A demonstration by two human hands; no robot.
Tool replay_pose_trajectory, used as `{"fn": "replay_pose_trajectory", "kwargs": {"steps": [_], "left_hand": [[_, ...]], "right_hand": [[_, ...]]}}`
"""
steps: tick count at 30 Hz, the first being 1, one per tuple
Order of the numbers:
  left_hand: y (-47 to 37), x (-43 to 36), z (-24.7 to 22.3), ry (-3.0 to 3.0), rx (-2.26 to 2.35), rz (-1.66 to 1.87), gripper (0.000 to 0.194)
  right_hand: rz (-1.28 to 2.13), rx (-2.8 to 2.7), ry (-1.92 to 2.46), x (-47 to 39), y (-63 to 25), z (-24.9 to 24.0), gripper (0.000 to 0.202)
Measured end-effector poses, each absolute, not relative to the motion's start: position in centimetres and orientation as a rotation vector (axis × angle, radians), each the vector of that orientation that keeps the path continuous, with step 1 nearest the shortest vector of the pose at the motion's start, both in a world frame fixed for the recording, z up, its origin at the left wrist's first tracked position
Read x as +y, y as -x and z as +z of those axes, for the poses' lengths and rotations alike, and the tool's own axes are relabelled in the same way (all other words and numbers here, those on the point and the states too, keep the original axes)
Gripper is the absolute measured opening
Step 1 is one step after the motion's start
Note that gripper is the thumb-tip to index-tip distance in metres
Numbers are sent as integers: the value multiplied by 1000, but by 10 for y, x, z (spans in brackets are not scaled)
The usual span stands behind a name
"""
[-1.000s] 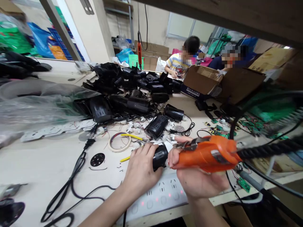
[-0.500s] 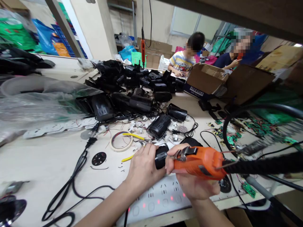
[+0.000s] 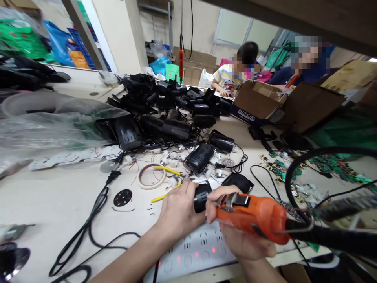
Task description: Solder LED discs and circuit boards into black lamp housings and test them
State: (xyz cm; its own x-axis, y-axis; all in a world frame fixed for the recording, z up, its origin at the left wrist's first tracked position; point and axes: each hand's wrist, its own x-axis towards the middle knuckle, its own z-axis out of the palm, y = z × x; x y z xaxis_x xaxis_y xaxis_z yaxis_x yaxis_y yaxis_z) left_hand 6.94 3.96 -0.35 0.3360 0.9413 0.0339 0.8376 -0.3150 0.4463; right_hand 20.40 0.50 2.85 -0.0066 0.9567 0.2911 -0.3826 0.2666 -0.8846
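My left hand (image 3: 179,202) is closed around a black plastic cylindrical housing (image 3: 202,196) above the table's front part. My right hand (image 3: 235,228) grips an orange electric screwdriver (image 3: 256,216) that lies level, its front end pointing at the housing. The screwdriver's tip is hidden behind my fingers, so contact with the housing cannot be made out. A black cable runs from its back end to the right. Under my hands is a white power strip (image 3: 188,255) with red lights. Yellow-handled pliers (image 3: 167,169) lie just beyond my left hand.
A tape roll (image 3: 140,181), small motors and black housings (image 3: 200,158) lie ahead, with a large heap of black parts (image 3: 176,98) behind. Green circuit boards (image 3: 338,169) are at right. Another orange screwdriver (image 3: 180,65) hangs at the back. Two people sit beyond a cardboard box (image 3: 256,100).
The back end of the orange screwdriver has dipped and shifted slightly right, with its cable lower. My left hand still holds the housing in nearly the same place.
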Motion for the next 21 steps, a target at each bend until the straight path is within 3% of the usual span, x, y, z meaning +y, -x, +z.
{"fn": "replay_pose_trajectory", "kwargs": {"steps": [7,15,21], "left_hand": [[-69,38,-8,-2237,1562,520,32],[-71,35,-11,-2191,1594,621,32],[-70,36,-8,-2141,1595,543,31]], "right_hand": [[1158,-1047,626,4,-202,22,80],[1128,-1247,552,15,-218,66,62],[1241,-1011,500,46,-200,60,68]]}}
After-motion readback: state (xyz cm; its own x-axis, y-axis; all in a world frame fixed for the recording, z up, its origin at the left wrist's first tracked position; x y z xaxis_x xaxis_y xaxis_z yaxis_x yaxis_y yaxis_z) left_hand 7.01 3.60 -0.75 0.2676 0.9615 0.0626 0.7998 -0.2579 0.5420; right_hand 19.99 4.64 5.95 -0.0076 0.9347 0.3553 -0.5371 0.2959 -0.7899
